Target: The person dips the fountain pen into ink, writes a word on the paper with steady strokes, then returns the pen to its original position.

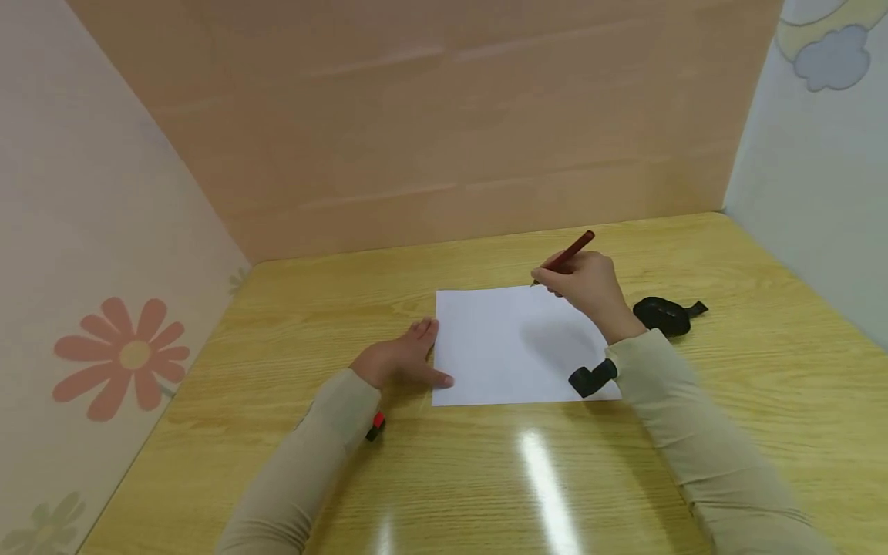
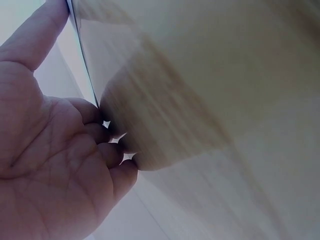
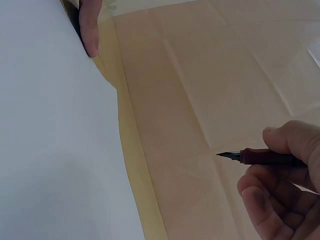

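A white sheet of paper (image 1: pixel 492 339) lies on the wooden table. My left hand (image 1: pixel 402 358) rests at its left edge, the thumb over the lower left part and the other fingers beside the edge. In the left wrist view the left palm (image 2: pixel 50 150) shows, with the fingertips down at the tabletop. My right hand (image 1: pixel 590 285) pinches a dark red fountain pen (image 1: pixel 574 247) near the sheet's far edge. The right wrist view shows the bare nib of the pen (image 3: pixel 265 156) pointing left, apparently raised above the surface. No marks show on the paper.
Right of the paper lies a small black object (image 1: pixel 662 316) with a short tail. Black gear (image 1: pixel 593 378) sits at the right wrist, and a red and black piece (image 1: pixel 375 425) at the left cuff. A tan panel (image 1: pixel 451 131) stands behind the table (image 1: pixel 312 301).
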A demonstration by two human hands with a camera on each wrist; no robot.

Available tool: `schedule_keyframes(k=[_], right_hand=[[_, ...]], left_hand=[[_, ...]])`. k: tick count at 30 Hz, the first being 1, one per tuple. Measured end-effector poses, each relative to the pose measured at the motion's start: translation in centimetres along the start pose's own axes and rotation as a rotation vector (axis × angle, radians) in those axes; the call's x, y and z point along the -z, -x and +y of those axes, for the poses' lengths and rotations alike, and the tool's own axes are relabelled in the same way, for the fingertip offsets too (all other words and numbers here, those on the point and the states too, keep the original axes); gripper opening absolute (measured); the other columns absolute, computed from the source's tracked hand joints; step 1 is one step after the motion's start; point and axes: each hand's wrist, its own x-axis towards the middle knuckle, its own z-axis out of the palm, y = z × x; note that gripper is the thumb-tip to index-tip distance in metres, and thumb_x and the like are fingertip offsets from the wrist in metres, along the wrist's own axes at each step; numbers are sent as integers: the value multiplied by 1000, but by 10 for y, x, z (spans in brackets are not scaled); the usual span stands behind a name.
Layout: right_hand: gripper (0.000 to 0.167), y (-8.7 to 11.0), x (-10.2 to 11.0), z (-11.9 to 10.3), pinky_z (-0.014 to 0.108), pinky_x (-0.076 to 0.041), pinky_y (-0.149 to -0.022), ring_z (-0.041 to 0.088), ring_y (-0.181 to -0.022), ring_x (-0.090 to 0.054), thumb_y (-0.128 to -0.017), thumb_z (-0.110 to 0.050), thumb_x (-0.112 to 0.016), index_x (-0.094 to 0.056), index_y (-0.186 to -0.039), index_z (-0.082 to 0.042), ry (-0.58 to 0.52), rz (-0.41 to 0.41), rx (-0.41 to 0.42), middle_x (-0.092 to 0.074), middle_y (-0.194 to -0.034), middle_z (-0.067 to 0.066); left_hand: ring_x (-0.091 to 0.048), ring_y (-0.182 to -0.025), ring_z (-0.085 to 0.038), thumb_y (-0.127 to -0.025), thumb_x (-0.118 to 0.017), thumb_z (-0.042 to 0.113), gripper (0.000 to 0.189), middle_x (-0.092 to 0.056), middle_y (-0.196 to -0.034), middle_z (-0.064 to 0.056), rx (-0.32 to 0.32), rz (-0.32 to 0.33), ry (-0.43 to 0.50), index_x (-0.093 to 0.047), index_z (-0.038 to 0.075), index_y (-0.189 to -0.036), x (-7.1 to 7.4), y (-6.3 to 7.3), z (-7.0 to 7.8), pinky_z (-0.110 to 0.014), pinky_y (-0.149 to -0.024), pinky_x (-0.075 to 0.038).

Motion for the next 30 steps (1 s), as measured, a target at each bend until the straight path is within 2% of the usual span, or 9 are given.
schedule_keyframes(k=[9,14,23,30], right_hand=[[29,-7,-34,-5,27,-42,-59,14,-63,-57,-82,-36,-68,-72,-88,-8,-111,-47,1,-64,-66,-1],[26,-8,-52,-7,25,-45,-59,12,-63,-58,-81,-33,-70,-72,-88,-8,-164,-62,-16,-65,-69,1],[28,-15,-82,-6,23,-50,-63,12,-64,-59,-82,-29,-70,-70,-92,-4,-256,-147,-78,-68,-75,4],[26,-17,-97,1,21,-50,-62,11,-62,-58,-81,-26,-71,-70,-91,-2,-281,-175,-97,-66,-71,3]], left_hand=[[10,-142,-21,-81,-65,50,106,12,-155,-6,29,5,-20,6,9,-149,0,0,6,-39,-115,-4],[10,-143,-22,-80,-65,52,107,12,-155,-6,38,5,-29,6,8,-149,-1,-1,6,-40,-115,-5],[9,-143,-21,-78,-66,54,109,11,-156,-5,45,9,-27,4,10,-149,-2,0,8,-40,-115,-6],[9,-143,-21,-78,-65,54,109,11,-156,-5,57,-1,-26,5,11,-149,-3,-1,10,-41,-115,-6]])
